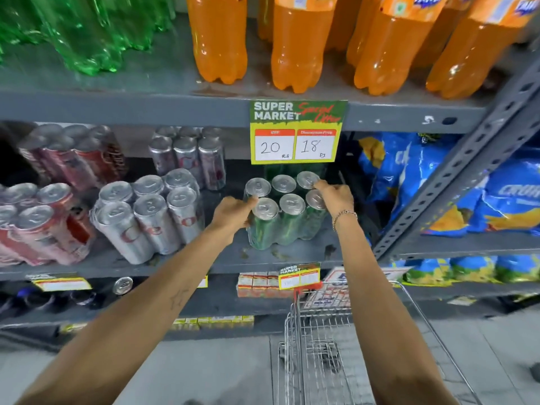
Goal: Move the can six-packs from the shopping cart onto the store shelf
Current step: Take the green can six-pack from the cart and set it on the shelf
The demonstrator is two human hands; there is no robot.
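Note:
A shrink-wrapped six-pack of green cans [285, 213] stands on the grey metal shelf [181, 266], right of centre. My left hand [232, 213] grips its left side near the front can tops. My right hand [336, 197] rests on its right side, fingers over the rear right can tops. To its left on the same shelf sit a silver can six-pack [149, 214] and a red can six-pack [41, 226]. Behind them stand another silver pack [187, 157] and another red pack [73, 154]. The wire shopping cart [318, 340] is below my right arm; its visible part holds no packs.
Orange soda bottles [304, 45] and green bottles [84, 33] fill the shelf above. A yellow price sign [296, 133] hangs from that shelf edge just above the green pack. Blue snack bags [455, 188] lie to the right, beyond a slanted grey upright [467, 173]. Small cartons sit on lower shelves.

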